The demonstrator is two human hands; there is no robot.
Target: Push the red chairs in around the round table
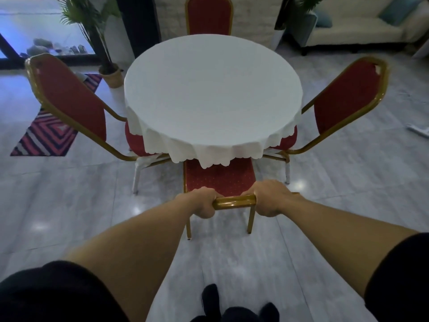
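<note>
A round table (212,94) under a white cloth stands in the middle. The near red chair (219,176) faces it, its seat front under the hanging cloth. My left hand (204,202) and my right hand (270,198) both grip the gold top rail of its backrest. Another red chair (72,98) is at the left with its seat partly under the cloth. A third red chair (346,96) is at the right, likewise partly tucked in. The far red chair (209,16) shows only its backrest behind the table.
A striped rug (50,133) lies on the grey floor at the left. A potted plant in a basket (112,76) stands behind the left chair. A cream sofa (355,24) is at the back right. A white object (419,131) lies at the right edge.
</note>
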